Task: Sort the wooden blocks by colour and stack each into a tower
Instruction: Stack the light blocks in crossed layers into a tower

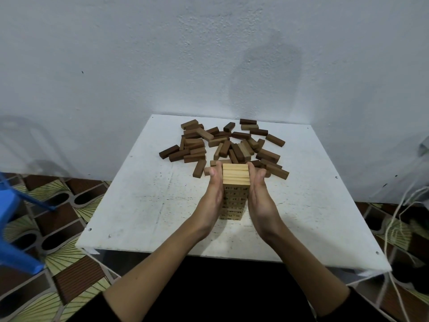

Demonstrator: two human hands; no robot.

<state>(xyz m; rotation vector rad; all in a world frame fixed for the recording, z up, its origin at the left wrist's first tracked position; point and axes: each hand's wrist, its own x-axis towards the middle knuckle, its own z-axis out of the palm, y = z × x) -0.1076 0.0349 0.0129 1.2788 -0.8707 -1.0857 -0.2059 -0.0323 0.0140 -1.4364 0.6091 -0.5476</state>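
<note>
The light tower (pixel 235 189) is pressed upright between the flat palms of the left hand (pixel 212 194) and right hand (pixel 261 196), fingers straight. The unsorted brown blocks (pixel 222 145) are scattered just beyond the fingertips, both hands equally near.

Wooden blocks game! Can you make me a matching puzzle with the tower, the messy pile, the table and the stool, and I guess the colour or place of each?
Things:
1. tower
2. pile of loose blocks
3. table
4. stool

Descriptions:
A. blue, on the floor at the left
B. white, underneath all the blocks
C. pale wood, between the left hand and the right hand
D. medium and dark brown, scattered behind the tower

Pairs: 1-C, 2-D, 3-B, 4-A
</note>
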